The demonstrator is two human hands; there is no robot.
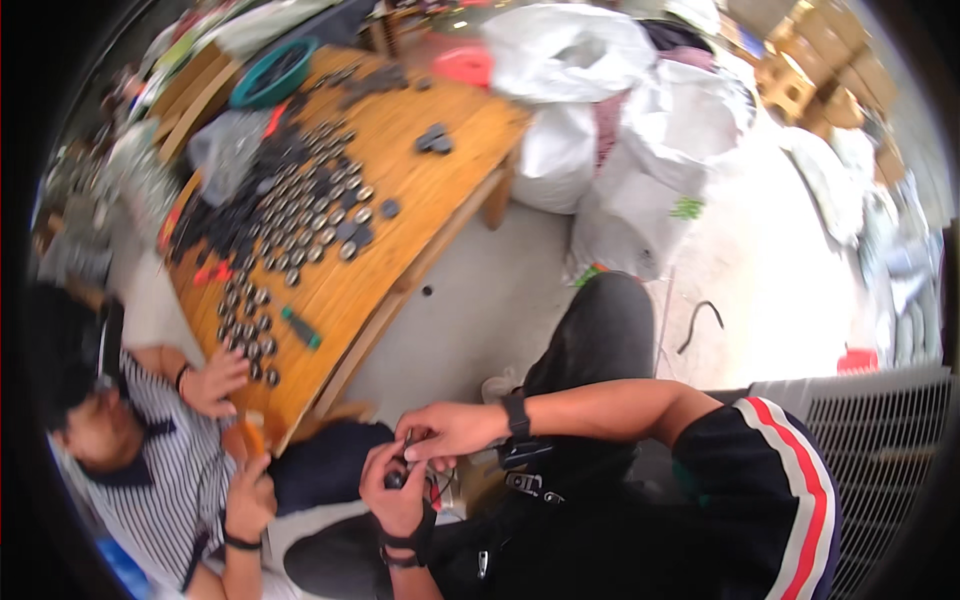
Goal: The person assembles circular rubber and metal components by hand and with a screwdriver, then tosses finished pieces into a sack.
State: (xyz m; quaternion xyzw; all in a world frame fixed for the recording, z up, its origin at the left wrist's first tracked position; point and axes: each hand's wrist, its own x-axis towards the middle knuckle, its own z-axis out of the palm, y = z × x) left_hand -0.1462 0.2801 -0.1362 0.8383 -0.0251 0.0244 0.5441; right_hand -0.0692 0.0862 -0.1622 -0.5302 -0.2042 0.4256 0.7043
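Note:
Close together over my lap, both my hands are closed at a small dark object. Fingers of my left hand point(393, 500) curl round a small black rounded piece point(396, 479), which shows partly between them. My right hand point(455, 430) pinches just above it, its fingertips almost meeting the left ones. Something dark and narrow shows there, too small and blurred to name. On the wooden table point(440, 205), far left, lie many round metal-rimmed discs point(300, 215) and dark pieces, with a green-handled tool point(300, 328) near the edge.
A co-worker in a striped shirt point(170, 470) sits at the left, one hand on the table, the other holding an orange object point(243, 438). White sacks point(570, 60) stand beyond the table. A teal basin point(275, 72) sits on its far end. A grey slatted panel point(890, 450) is right.

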